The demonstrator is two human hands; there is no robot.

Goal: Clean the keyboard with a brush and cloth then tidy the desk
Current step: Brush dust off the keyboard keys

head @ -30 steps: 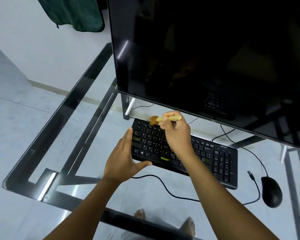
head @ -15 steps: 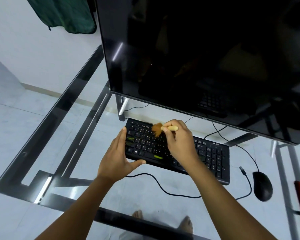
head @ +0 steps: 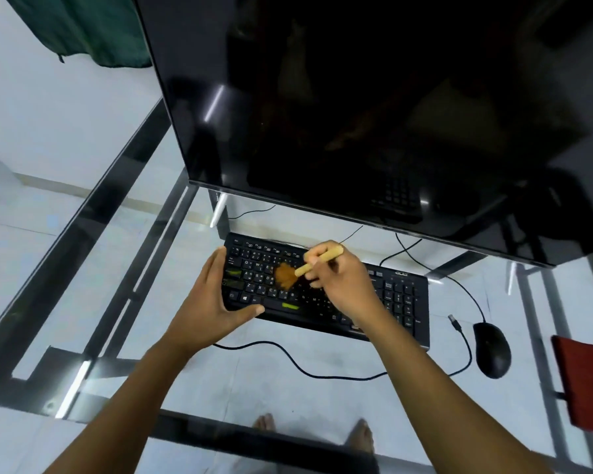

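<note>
A black keyboard lies on the glass desk under a big dark monitor. My right hand grips a small brush by its pale wooden handle, and the orange-brown bristles press on the letter keys left of centre. My left hand clasps the keyboard's left end, thumb along the front edge and fingers up the side. A dark red cloth lies at the right edge of the desk.
A black mouse sits right of the keyboard, its cable looping along the desk front, with a loose plug beside it. Dark metal frame bars show through the glass. A green garment hangs at the top left. Bare feet stand below the desk.
The brush has swept from the keyboard's top row down onto the middle letter keys. My left hand keeps its hold on the left end. The view has shifted, bringing the red cloth in.
</note>
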